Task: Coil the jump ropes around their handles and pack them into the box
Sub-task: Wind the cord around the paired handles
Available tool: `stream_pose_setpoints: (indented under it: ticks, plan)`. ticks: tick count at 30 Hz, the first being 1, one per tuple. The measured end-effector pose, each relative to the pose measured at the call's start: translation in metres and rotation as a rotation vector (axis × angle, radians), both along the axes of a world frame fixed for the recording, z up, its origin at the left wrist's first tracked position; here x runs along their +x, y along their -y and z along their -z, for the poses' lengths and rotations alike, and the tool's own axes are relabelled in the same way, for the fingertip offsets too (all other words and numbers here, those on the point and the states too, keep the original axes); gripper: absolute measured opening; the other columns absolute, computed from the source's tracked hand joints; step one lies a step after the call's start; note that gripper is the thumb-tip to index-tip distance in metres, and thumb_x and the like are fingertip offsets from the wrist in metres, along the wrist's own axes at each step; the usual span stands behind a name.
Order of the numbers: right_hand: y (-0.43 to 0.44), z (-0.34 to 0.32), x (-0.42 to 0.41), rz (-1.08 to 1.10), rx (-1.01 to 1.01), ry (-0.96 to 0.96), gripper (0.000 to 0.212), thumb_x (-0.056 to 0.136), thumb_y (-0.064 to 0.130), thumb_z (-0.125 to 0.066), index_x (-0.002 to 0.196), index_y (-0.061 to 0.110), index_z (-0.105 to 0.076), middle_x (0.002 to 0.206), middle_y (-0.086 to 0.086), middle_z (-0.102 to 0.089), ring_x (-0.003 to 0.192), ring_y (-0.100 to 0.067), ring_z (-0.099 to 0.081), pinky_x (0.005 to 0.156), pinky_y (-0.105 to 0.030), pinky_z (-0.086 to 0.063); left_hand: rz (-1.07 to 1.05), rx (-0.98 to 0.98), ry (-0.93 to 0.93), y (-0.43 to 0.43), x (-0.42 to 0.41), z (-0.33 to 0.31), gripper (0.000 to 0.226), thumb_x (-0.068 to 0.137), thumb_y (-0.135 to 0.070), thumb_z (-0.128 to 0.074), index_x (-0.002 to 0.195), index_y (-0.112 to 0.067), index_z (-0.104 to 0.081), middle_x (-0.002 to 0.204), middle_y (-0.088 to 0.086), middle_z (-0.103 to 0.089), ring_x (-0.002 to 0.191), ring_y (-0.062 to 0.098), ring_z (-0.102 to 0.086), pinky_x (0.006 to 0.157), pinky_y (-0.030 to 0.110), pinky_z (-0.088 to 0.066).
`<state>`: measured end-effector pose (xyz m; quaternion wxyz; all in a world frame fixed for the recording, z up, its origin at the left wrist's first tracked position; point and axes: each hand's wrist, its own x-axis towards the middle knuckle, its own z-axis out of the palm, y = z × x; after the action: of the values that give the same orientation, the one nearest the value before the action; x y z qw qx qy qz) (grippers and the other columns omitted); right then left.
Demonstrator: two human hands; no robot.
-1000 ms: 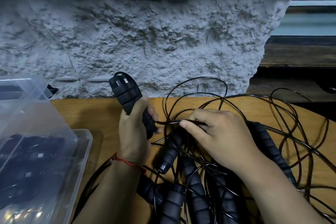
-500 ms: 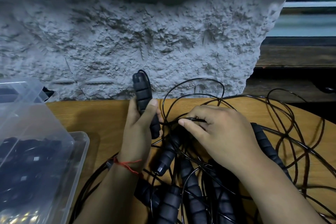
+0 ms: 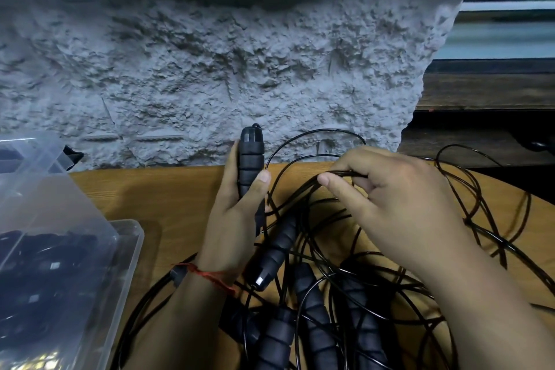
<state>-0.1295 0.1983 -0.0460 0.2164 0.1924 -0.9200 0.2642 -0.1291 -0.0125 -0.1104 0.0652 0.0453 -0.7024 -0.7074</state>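
Tangle of thin black cord (image 3: 342, 173) and ribbed black handles (image 3: 312, 309) covers the right and near part of the wooden desk (image 3: 150, 192), which runs back to a rough grey wall (image 3: 210, 69). Above the far edge of the pile the left hand (image 3: 237, 219) grips one handle (image 3: 251, 159) upright, fingers (image 3: 231, 171) curled behind it and the thumb pressed across its front. A red thread (image 3: 210, 275) circles that wrist. Just beside it, the right hand (image 3: 399, 204) pinches several strands of cord between its thumb and bent fingers, holding them bunched and lifted off the desk; more loops arch up behind the hand against the wall. Below the hands one handle lies slanted with its cap toward the camera, and others lie side by side under crossing strands. At the left edge stands the clear plastic box (image 3: 132, 249), near the left forearm but apart from it. Dark coiled ropes lie inside, blurred through the wall. Its clear lid (image 3: 36, 189) tilts up behind.
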Motion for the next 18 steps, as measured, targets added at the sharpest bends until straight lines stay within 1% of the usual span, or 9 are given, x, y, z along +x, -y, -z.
stream_pose_setpoints:
  ticks: [1, 2, 5, 7, 9, 11, 13, 16, 18]
  plan:
    - [0.0, 0.0, 0.0, 0.003, -0.018, -0.007, 0.029, 0.099, 0.062, -0.055, 0.095, 0.037, -0.068, 0.075, 0.023, -0.053, 0.069, -0.005, -0.053, 0.058, -0.034, -0.048, 0.008, -0.029, 0.005, -0.001, 0.0, 0.0, 0.065, 0.095, -0.056, -0.066, 0.151, -0.066, -0.034, 0.136, 0.022, -0.058, 0.123, 0.046, -0.06, 0.091, 0.074, -0.05]
    - [0.002, 0.0, 0.001, 0.0, -0.027, -0.016, 0.027, 0.099, 0.06, -0.057, 0.094, 0.036, -0.069, 0.073, 0.023, -0.05, 0.069, -0.005, -0.049, 0.057, -0.033, -0.046, 0.01, -0.072, 0.02, -0.002, 0.0, -0.001, 0.064, 0.098, -0.054, -0.066, 0.149, -0.07, -0.032, 0.128, 0.01, -0.063, 0.111, 0.034, -0.065, 0.075, 0.061, -0.057]
    - [0.009, -0.002, 0.004, -0.048, -0.041, -0.04, 0.023, 0.1, 0.055, -0.061, 0.094, 0.035, -0.07, 0.075, 0.021, -0.049, 0.068, -0.004, -0.046, 0.057, -0.034, -0.047, 0.053, -0.184, 0.02, -0.005, 0.001, 0.004, 0.065, 0.103, -0.047, -0.061, 0.149, -0.075, -0.024, 0.119, -0.022, -0.066, 0.096, 0.003, -0.064, 0.07, 0.031, -0.055]
    - [0.011, -0.001, 0.004, -0.07, -0.057, -0.052, 0.021, 0.102, 0.053, -0.062, 0.095, 0.035, -0.07, 0.077, 0.02, -0.05, 0.067, -0.001, -0.048, 0.056, -0.032, -0.046, 0.063, -0.249, -0.002, -0.007, 0.001, 0.005, 0.064, 0.104, -0.05, -0.057, 0.152, -0.072, -0.021, 0.11, -0.028, -0.067, 0.093, -0.004, -0.064, 0.08, 0.029, -0.054]
    - [0.01, -0.001, 0.004, -0.064, -0.076, -0.061, 0.019, 0.102, 0.051, -0.064, 0.095, 0.035, -0.071, 0.074, 0.02, -0.046, 0.066, -0.002, -0.047, 0.055, -0.032, -0.045, 0.064, -0.331, -0.017, -0.009, 0.004, 0.001, 0.06, 0.103, -0.061, -0.049, 0.153, -0.071, -0.019, 0.119, -0.037, -0.065, 0.1, -0.009, -0.065, 0.088, 0.031, -0.054]
    - [0.008, 0.0, 0.003, -0.053, -0.087, -0.065, 0.018, 0.101, 0.05, -0.065, 0.095, 0.034, -0.072, 0.071, 0.02, -0.043, 0.065, -0.007, -0.046, 0.055, -0.034, -0.045, 0.072, -0.424, -0.057, -0.011, 0.006, 0.0, 0.057, 0.103, -0.07, -0.038, 0.156, -0.067, -0.019, 0.118, -0.041, -0.064, 0.102, -0.015, -0.062, 0.09, 0.027, -0.054]
    - [0.009, 0.001, 0.002, -0.061, -0.092, -0.063, 0.02, 0.101, 0.051, -0.064, 0.096, 0.033, -0.072, 0.071, 0.018, -0.043, 0.065, -0.009, -0.046, 0.055, -0.035, -0.046, 0.078, -0.512, -0.077, -0.011, 0.007, 0.001, 0.061, 0.099, -0.08, -0.031, 0.157, -0.065, -0.019, 0.105, -0.034, -0.069, 0.094, -0.013, -0.065, 0.08, 0.028, -0.054]
    - [0.012, 0.003, 0.0, -0.072, -0.096, -0.043, 0.02, 0.101, 0.052, -0.063, 0.097, 0.034, -0.071, 0.075, 0.019, -0.047, 0.067, -0.003, -0.048, 0.055, -0.034, -0.045, 0.075, -0.595, -0.039, -0.013, 0.008, -0.001, 0.095, 0.074, -0.093, -0.056, 0.155, -0.067, -0.017, 0.108, -0.03, -0.072, 0.094, -0.008, -0.067, 0.074, 0.022, -0.051]
    - [0.013, 0.002, 0.002, -0.115, -0.078, -0.021, 0.019, 0.1, 0.052, -0.064, 0.098, 0.035, -0.071, 0.077, 0.023, -0.048, 0.068, 0.003, -0.048, 0.056, -0.031, -0.043, 0.042, -0.674, -0.032, -0.017, 0.01, -0.004, 0.095, 0.069, -0.091, -0.061, 0.152, -0.069, -0.02, 0.106, -0.029, -0.073, 0.091, -0.005, -0.069, 0.073, 0.02, -0.053]
